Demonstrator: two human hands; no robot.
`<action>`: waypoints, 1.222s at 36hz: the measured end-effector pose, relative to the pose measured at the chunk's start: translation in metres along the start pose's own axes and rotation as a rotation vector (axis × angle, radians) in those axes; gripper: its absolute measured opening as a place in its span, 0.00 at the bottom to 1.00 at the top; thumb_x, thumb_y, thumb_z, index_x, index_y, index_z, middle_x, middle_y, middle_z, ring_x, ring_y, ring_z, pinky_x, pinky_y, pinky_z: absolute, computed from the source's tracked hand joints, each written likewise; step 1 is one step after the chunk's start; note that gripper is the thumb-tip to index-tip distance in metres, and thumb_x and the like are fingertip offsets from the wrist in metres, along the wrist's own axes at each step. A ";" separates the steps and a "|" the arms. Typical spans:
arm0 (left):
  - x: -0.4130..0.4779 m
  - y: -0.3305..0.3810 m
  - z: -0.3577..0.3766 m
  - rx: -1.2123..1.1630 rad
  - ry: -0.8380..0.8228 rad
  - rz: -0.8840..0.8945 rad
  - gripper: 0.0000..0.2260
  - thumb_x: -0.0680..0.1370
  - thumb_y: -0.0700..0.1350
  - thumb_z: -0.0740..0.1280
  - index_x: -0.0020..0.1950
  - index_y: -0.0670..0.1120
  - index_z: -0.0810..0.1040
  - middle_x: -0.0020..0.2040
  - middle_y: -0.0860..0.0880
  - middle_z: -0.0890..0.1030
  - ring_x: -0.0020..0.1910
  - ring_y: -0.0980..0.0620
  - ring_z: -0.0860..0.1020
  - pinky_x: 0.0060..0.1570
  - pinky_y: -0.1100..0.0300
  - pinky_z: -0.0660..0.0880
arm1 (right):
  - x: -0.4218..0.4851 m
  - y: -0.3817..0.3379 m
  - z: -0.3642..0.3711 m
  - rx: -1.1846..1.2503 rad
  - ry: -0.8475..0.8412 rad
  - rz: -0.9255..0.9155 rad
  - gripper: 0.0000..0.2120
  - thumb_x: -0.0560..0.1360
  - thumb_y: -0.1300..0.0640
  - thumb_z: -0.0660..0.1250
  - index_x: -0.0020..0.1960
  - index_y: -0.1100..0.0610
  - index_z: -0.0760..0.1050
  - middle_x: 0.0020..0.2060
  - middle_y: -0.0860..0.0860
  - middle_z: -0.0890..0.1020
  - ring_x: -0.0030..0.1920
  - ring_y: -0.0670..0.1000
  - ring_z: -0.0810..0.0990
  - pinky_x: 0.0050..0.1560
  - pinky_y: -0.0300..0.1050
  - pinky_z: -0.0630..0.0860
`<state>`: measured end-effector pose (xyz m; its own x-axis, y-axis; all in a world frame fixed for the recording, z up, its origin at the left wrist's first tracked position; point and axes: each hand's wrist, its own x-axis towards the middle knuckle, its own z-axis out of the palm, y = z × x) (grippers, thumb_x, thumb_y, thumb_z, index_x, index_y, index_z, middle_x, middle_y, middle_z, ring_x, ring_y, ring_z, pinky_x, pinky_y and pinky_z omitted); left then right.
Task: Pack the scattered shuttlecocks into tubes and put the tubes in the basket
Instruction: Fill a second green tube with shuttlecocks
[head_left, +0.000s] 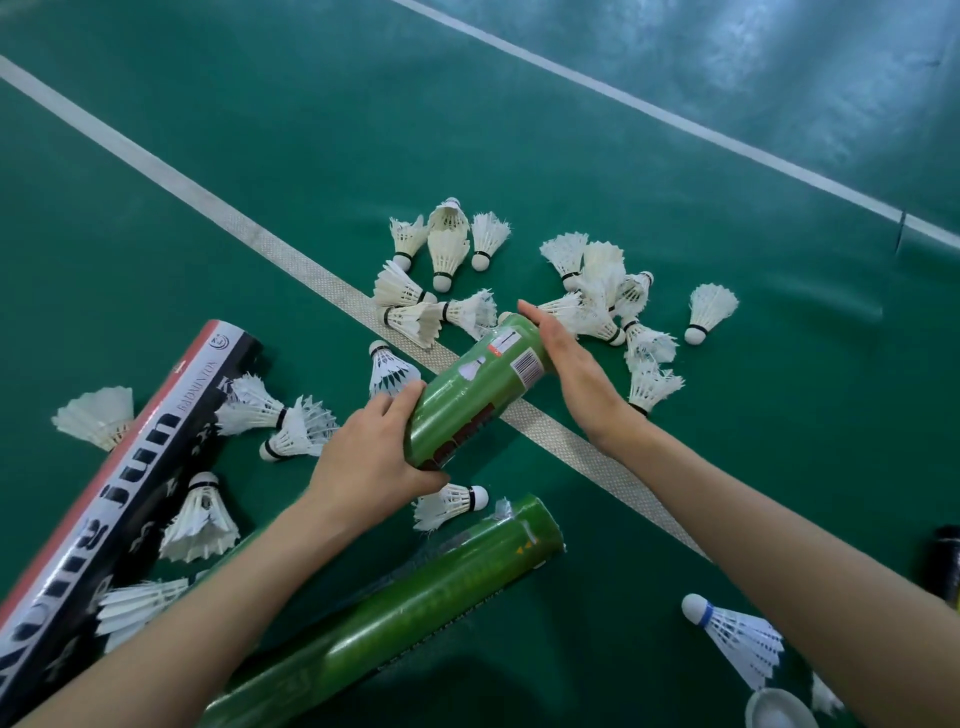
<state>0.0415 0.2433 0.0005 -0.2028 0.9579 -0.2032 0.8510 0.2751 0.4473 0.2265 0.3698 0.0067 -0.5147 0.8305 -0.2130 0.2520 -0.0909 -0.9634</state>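
I hold a green tube (475, 395) slanted above the green court floor. My left hand (371, 462) grips its near end, fingers curled round it. My right hand (569, 371) lies flat against the tube's far end, fingers straight. Several white feather shuttlecocks (447, 249) lie scattered on the floor beyond the tube, others (283, 415) lie to the left, and one (449, 504) sits just under my left hand. A second green tube (395, 618) lies on the floor below my arms. A long black, white and red tube (119, 483) lies at the left.
A white court line (322, 283) runs diagonally under the tube. A blue-banded shuttlecock (737, 636) and a white round cap (779, 709) lie at the lower right. A dark object (945, 566) shows at the right edge. No basket is in view.
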 end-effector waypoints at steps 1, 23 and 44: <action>0.000 -0.002 0.000 0.001 -0.002 -0.012 0.45 0.65 0.60 0.75 0.75 0.56 0.55 0.59 0.53 0.71 0.54 0.51 0.72 0.49 0.57 0.72 | 0.003 0.000 0.000 0.009 -0.018 0.020 0.27 0.73 0.28 0.47 0.68 0.34 0.67 0.70 0.43 0.69 0.64 0.33 0.68 0.65 0.37 0.60; 0.005 -0.032 -0.003 0.119 -0.073 -0.130 0.45 0.65 0.62 0.73 0.76 0.57 0.53 0.53 0.52 0.70 0.52 0.51 0.71 0.47 0.56 0.73 | 0.069 0.045 0.004 -0.066 0.277 0.325 0.16 0.79 0.54 0.62 0.66 0.54 0.74 0.64 0.49 0.76 0.61 0.47 0.73 0.62 0.41 0.67; 0.001 -0.003 0.005 -0.050 -0.105 0.093 0.44 0.64 0.61 0.74 0.74 0.60 0.55 0.58 0.57 0.71 0.53 0.55 0.73 0.51 0.56 0.74 | 0.007 0.006 -0.023 -0.120 0.147 0.017 0.20 0.80 0.39 0.50 0.63 0.45 0.72 0.64 0.47 0.71 0.64 0.48 0.70 0.66 0.53 0.67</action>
<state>0.0416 0.2433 -0.0054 -0.0697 0.9663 -0.2478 0.8379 0.1915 0.5112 0.2435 0.3881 0.0030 -0.3867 0.9015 -0.1945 0.3602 -0.0465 -0.9317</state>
